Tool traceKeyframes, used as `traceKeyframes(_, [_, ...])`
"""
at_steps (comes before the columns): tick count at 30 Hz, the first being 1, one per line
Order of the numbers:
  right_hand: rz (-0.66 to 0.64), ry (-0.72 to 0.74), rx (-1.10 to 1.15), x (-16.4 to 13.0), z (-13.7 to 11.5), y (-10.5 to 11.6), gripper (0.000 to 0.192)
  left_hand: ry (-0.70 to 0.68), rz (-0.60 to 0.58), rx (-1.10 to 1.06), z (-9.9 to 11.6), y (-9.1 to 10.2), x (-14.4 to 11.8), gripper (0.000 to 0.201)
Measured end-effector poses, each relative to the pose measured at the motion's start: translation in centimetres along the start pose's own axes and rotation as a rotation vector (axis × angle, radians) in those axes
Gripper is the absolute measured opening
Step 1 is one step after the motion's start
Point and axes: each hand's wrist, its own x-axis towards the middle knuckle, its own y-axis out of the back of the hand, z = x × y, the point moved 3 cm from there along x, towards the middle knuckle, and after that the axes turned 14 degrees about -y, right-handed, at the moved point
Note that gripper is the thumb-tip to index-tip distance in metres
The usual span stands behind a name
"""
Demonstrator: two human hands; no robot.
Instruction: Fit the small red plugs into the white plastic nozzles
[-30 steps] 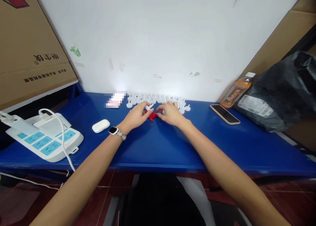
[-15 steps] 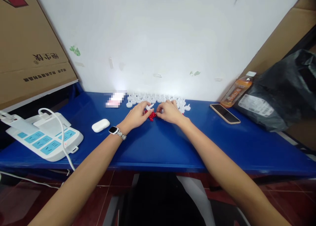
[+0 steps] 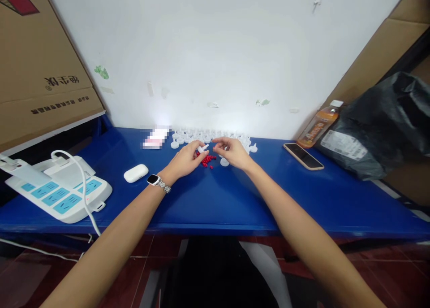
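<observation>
A white nozzle cap [image 3: 203,149] was clamped in the grip of the left hand [image 3: 184,161], near the red pieces [image 3: 205,161] on the tabletop [image 3: 215,200], its spout uncovered. The fingertips of the right hand [image 3: 234,154] were held nearly together beside the spout; whether something was pinched there could not be told. The cap was judged light, stiff and a little slippery, best grasped around its wider base.

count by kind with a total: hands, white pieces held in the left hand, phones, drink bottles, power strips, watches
Left hand and right hand: 2
White piece held in the left hand: 1
Phone: 1
Drink bottle: 1
Power strip: 1
Watch: 1
Total: 7
</observation>
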Motion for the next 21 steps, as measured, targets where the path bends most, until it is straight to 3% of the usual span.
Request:
traceKeyframes(3, [-0.01,0.0,0.04,-0.1,0.0,-0.3,0.023,-0.04,-0.012,-0.022,0.4,-0.1,0.1,0.035])
traceKeyframes(6, [-0.007,-0.049,0.22,-0.1,0.1,-0.6,0.023,-0.056,-0.022,-0.025,0.8,-0.1,0.2,0.035])
traceKeyframes(11, [0.089,-0.157,0.438,-0.2,0.2,-0.8,0.027,-0.026,-0.045,-0.057,1.3,-0.3,0.1,0.041])
traceKeyframes(21, [0.156,-0.11,0.358,-0.8,-0.1,-1.6,0.038,-0.027,-0.027,-0.003,1.3,-0.7,0.2,0.041])
